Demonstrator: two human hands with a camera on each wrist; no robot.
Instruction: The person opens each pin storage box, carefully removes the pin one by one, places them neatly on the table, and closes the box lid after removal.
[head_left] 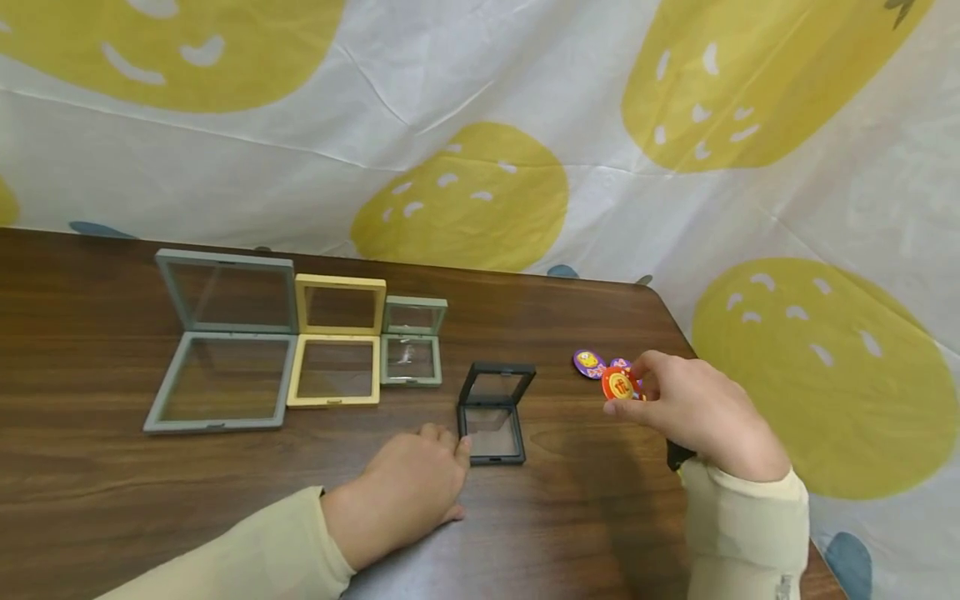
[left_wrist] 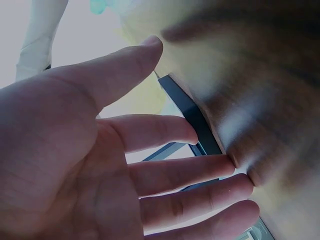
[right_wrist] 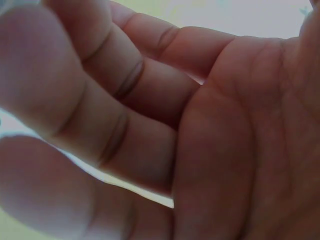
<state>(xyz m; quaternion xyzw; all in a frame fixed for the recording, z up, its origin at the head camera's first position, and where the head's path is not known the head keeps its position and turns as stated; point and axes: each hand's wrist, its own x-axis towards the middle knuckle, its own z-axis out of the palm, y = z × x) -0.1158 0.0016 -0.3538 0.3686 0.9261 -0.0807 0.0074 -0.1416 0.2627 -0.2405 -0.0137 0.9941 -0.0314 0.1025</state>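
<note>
My left hand (head_left: 408, 492) rests on the table with its fingers fairly straight. Its index finger touches the left side of a small black hinged display frame (head_left: 519, 433), which stands open with its lid up. In the left wrist view, the extended fingers (left_wrist: 182, 175) lie beside the black frame's edge (left_wrist: 187, 110). My right hand (head_left: 708, 417) pinches a red round badge (head_left: 619, 384) with a gold centre between thumb and fingers. A purple badge (head_left: 588, 363) with a yellow figure lies just left of it; another purple one is partly hidden behind the red badge.
To the left stand a large grey frame (head_left: 216, 427), a yellow frame (head_left: 335, 403) and a small green frame (head_left: 412, 382), all with lids raised. The brown wooden table (head_left: 360, 517) ends at the right in front of a white curtain (head_left: 600, 217) with yellow fruit prints.
</note>
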